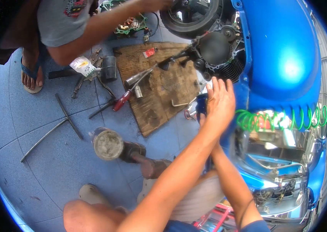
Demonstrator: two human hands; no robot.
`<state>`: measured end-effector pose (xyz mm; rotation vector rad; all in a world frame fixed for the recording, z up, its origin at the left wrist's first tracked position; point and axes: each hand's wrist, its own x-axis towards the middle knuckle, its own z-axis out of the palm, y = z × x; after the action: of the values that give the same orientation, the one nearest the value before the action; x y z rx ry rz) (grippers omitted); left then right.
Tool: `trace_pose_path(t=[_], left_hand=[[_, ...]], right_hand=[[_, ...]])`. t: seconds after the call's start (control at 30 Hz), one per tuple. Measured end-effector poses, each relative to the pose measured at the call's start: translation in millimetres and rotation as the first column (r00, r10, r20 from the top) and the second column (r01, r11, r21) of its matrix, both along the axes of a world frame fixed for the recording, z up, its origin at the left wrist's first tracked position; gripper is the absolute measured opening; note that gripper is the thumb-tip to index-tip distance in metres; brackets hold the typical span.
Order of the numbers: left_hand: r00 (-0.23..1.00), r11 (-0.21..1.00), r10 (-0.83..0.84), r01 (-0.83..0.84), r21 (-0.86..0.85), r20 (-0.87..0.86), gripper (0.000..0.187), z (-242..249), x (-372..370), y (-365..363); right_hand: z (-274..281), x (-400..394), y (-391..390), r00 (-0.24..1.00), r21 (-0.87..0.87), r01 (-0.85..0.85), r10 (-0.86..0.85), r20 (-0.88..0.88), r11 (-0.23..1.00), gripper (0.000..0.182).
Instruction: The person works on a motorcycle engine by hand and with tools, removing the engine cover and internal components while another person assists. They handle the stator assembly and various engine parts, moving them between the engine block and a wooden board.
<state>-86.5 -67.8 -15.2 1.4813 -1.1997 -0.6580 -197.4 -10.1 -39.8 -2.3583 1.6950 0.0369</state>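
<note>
My left hand (221, 98) reaches forward with its fingers stretched out, beside the lower edge of the blue scooter body (283, 50) and just below the opened engine (219, 50). Crossing beneath that forearm, my right hand (202, 120) is mostly hidden. Its visible fingers are closed against a dark blue object (201, 104), whose kind I cannot make out. A bent hex key (179, 103) lies just left of the hands, on a worn piece of cardboard (163, 104). The engine shows a round dark opening and cooling fins.
A co-worker's arm (97, 33) reaches across the top left. A red-handled screwdriver (123, 101), sockets (133, 79), a mallet (109, 69) and a T-handle wrench (67, 118) lie about the tiled floor. A round metal part (108, 144) stands near my knee. A green coiled hose (287, 119) runs right.
</note>
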Motion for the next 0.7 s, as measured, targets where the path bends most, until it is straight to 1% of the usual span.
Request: trace_pose_path(t=[0.03,0.07,0.13,0.17,0.23,0.27,0.33,0.4,0.43,0.47,0.5,0.53,0.57,0.63,0.7], left_hand=[[1.0,1.0,-0.001,0.001,0.0,-0.001,0.092,0,0,0],[1.0,1.0,-0.013,0.013,0.005,-0.001,0.092,0,1,0],[1.0,1.0,-0.028,0.028,0.011,-0.002,0.091,0,1,0],[1.0,1.0,-0.023,0.023,0.011,0.006,0.091,-1,2,1],[1.0,1.0,-0.017,0.017,0.007,0.017,0.091,-1,1,0],[1.0,1.0,-0.011,0.011,0.005,0.015,0.091,-1,0,0],[1.0,1.0,-0.006,0.006,0.004,0.023,0.092,0,1,0],[0.999,0.999,-0.044,0.045,0.019,-0.017,0.093,1,4,-2],[1.0,1.0,-0.019,0.019,0.017,-0.001,0.093,2,5,0],[1.0,1.0,0.003,-0.003,0.008,-0.006,0.093,0,1,-2],[1.0,1.0,0.009,-0.009,0.006,0.002,0.094,-1,0,-3],[1.0,1.0,0.01,-0.01,0.004,0.005,0.094,0,-1,-2],[1.0,1.0,-0.004,0.003,-0.006,-0.016,0.094,0,1,0],[1.0,1.0,0.016,-0.016,-0.022,-0.02,0.093,-1,-1,-1],[0.999,0.999,0.019,-0.021,-0.044,-0.031,0.092,-1,-1,1]], right_hand=[[0,5,1,0.992,-0.128,-0.116,0.121,0.035,0.985,0.069],[0,5,0,0.992,-0.128,-0.116,0.121,0.035,0.985,0.069],[0,7,0,0.97,-0.223,-0.242,0.24,-0.038,0.944,0.069],[1,9,-1,0.971,-0.224,-0.239,0.237,-0.037,0.945,0.069],[5,15,-4,0.928,-0.284,-0.372,0.363,-0.087,0.884,0.069],[5,13,-3,0.928,-0.288,-0.371,0.362,-0.085,0.883,0.069],[2,6,0,0.978,-0.176,-0.206,0.2,-0.051,0.963,0.07],[-3,4,-6,0.962,-0.247,-0.268,0.273,-0.013,0.931,0.07],[-1,4,-4,0.981,-0.203,-0.196,0.189,-0.052,0.959,0.069],[-16,-6,-4,0.98,-0.44,-0.178,0.199,0.002,0.88,0.051],[-11,10,-5,0.977,-0.407,-0.147,0.197,0.083,0.902,0.047],[-12,3,-6,0.969,-0.372,-0.117,0.187,0.159,0.921,0.044],[-12,0,-5,0.967,-0.365,-0.103,0.179,0.181,0.925,0.044],[-5,14,-2,0.98,-0.405,-0.121,0.174,0.098,0.906,0.038],[-7,5,-4,0.979,-0.386,-0.11,0.167,0.116,0.916,0.039]])
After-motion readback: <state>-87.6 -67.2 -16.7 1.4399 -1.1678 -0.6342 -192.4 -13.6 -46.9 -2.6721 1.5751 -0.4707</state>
